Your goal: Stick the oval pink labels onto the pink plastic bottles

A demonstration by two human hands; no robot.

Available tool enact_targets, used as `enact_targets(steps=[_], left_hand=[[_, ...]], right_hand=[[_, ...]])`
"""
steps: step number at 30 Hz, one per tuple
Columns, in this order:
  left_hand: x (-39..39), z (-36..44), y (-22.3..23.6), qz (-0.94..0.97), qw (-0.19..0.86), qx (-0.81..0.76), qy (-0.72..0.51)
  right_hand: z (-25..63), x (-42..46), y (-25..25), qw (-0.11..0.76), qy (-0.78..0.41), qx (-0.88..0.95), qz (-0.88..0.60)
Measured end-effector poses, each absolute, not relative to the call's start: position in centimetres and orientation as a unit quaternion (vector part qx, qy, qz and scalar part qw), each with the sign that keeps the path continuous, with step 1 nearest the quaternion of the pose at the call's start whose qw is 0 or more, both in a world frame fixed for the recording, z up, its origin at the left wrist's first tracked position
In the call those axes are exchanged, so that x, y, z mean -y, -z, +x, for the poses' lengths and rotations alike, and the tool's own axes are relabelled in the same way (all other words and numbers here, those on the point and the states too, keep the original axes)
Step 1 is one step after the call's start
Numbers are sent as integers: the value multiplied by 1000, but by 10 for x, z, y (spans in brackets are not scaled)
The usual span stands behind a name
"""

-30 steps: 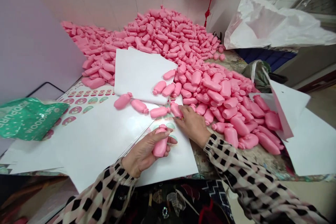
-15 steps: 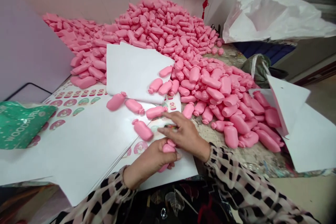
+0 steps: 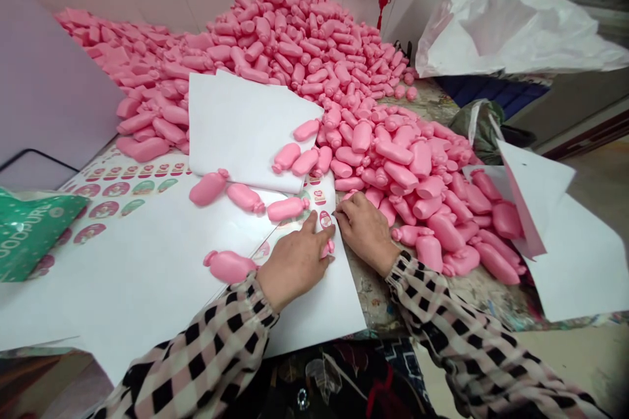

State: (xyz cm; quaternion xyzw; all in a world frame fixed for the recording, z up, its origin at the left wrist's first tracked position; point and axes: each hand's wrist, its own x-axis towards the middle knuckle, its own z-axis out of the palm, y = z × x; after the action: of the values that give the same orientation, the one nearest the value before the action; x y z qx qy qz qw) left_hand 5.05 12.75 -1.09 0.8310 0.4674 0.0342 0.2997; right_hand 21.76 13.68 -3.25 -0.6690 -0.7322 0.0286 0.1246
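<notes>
My left hand (image 3: 297, 265) lies low over the sticker sheet (image 3: 339, 304), its index finger stretched onto the paper. Under its fingers shows the knobbed end of a small pink bottle (image 3: 327, 248); the rest is hidden by the hand. At the sheet's right edge, my right hand (image 3: 366, 232) has thumb and finger pinched beside an oval sticker (image 3: 325, 219). What sits between those fingertips is too small to tell. One loose pink bottle (image 3: 230, 267) rests against my left wrist. Another pink bottle (image 3: 287, 209) lies just beyond my left fingers.
A large heap of pink bottles (image 3: 295, 33) fills the back and spreads right. White sheets (image 3: 240, 124) lie in front of it. A green packet (image 3: 34, 229) is at left, a white plastic bag (image 3: 511, 26) at back right, folded white paper (image 3: 584, 255) at right.
My left hand has moved forward onto the sheet, carrying its bottle. My right hand has shifted right, to the sheet's edge. The loose bottle by my left wrist has slid left and turned.
</notes>
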Motion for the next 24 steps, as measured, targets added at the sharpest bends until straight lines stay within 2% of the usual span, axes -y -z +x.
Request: enact_targets(steps=[15, 24], left_hand=[[-130, 44, 9, 885, 179, -429, 28], [-130, 42, 14, 891, 161, -424, 20]], right_hand=[[227, -140, 33, 153, -74, 755, -633], [232, -149, 33, 152, -70, 779, -604]])
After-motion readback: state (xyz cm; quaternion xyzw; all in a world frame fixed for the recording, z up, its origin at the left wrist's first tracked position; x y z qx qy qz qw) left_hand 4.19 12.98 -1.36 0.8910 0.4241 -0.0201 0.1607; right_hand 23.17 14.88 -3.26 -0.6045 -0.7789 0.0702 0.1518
